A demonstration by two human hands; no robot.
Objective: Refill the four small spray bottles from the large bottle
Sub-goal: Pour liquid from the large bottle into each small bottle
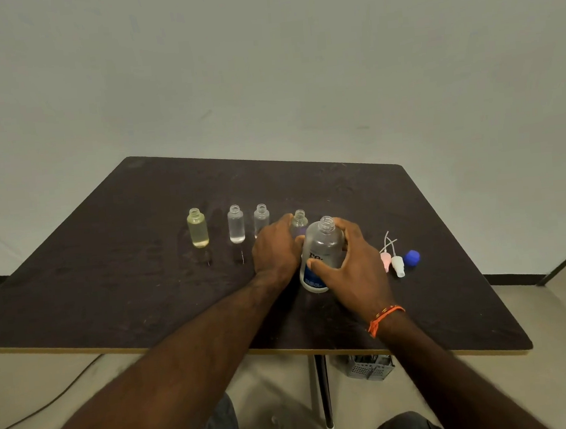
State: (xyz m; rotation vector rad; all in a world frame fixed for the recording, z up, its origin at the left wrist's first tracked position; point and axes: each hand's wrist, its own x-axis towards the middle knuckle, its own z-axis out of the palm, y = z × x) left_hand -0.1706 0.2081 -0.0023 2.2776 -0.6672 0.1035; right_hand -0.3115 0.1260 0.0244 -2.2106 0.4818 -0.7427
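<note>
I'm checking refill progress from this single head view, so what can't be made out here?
- Fourth small clear bottle: lower part hidden behind the left hand; fill level unreadable.
- Large clear bottle with blue label: label text covered by the right hand; liquid level unclear.
- Spray tops, pink and white: too small to count reliably.
- Grey basket under the dark table: partly hidden by its edge.

The dark brown, faintly mottled desk (108, 264) has a pale yellow-tan edge. At frame centre left, the small clear plastic bottle of yellow liquid (198, 228) stands beside three small colourless clear plastic bottles (236, 223) (261, 216) (300, 219). The large clear plastic bottle (323, 255) carries a blue-and-white label with dark lettering. To its right lie a pale pink spray top (386, 260), a white spray top (397, 265) and a bright blue cap (412, 257). An orange thread band (383, 318) circles the right wrist.
</note>
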